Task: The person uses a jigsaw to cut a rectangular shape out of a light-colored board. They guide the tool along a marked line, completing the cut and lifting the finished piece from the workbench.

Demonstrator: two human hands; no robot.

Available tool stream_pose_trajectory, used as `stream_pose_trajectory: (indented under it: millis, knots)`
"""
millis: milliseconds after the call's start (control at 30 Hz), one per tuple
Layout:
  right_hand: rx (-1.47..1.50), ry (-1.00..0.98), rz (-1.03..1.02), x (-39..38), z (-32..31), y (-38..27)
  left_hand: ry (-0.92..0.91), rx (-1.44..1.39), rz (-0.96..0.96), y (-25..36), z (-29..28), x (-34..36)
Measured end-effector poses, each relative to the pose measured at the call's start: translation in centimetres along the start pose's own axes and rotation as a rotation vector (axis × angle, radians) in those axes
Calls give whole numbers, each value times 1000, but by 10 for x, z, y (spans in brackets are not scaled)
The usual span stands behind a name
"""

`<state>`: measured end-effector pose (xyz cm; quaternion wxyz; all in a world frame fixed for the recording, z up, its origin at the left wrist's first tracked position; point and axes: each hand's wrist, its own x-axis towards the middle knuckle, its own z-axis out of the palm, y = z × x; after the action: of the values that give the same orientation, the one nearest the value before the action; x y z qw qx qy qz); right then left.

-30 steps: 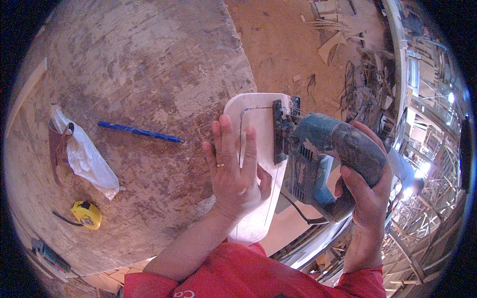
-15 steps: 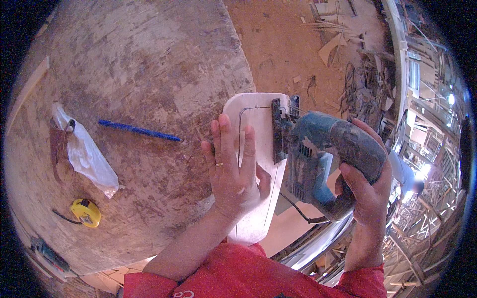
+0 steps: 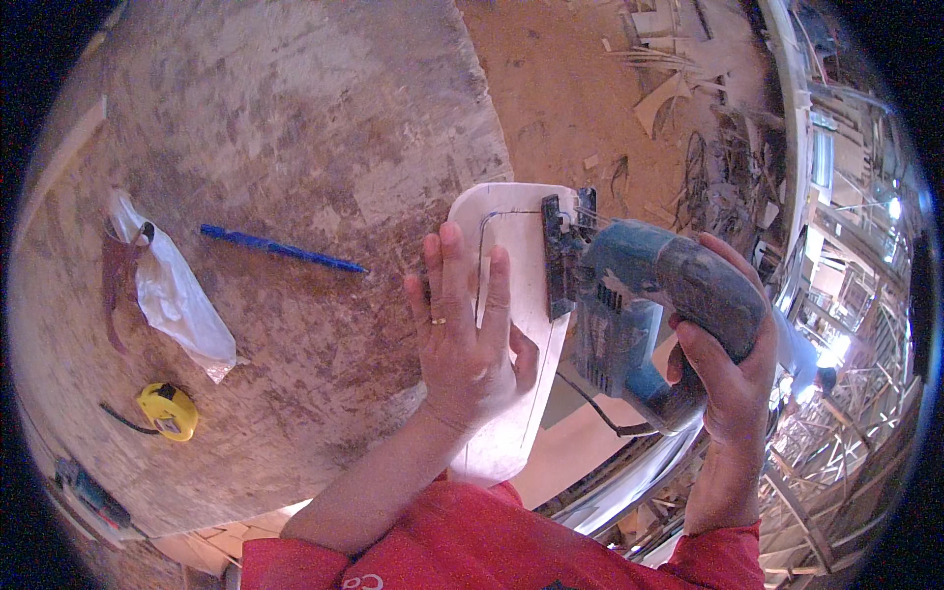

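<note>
My left hand [image 3: 470,339] lies flat with fingers spread on a pale board [image 3: 511,231] with rounded corners. A dark pencilled outline runs along the board, partly hidden under that hand. In my right hand [image 3: 733,374] is a teal and black jigsaw [image 3: 629,295], gripped by its handle and tipped on its side. Its black base plate [image 3: 558,258] rests against the board's right-hand part near the far end. The blade's contact with the board cannot be made out. The board's near end reaches my red shirt.
On the worn wooden table [image 3: 324,128] lie a blue pen [image 3: 283,248], a white plastic bag [image 3: 177,295], a yellow tape measure [image 3: 168,411] and a dark tool [image 3: 93,492]. Offcuts [image 3: 664,98] litter the floor beyond. Another person [image 3: 798,359] is at the far right, near wood scraps.
The view has shifted slightly, so the table and the things on it sit a little differently. My hands, the jigsaw and the board keep nearly the same places relative to each other.
</note>
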<state>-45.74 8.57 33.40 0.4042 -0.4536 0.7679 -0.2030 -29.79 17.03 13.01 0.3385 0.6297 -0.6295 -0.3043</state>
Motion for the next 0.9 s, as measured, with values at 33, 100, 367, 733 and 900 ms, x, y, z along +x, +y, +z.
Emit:
stream_pose_trajectory:
  millis: [33,100,367,733,900]
  knots:
    - [5,-8,-4,3,-5,-2,3,-1,-2,4,-1,4]
    - [10,-25,-15,6,-9,-3,5,-5,-4,7,-2,7]
    - [31,-52,-49,5,-6,4,23,5,11,1,-2,3]
    - [-3,-69,-73,9,-11,8,10,27,12,1,-3,3]
    - [-37,-76,-80,10,-12,6,16,8,21,0,-3,2]
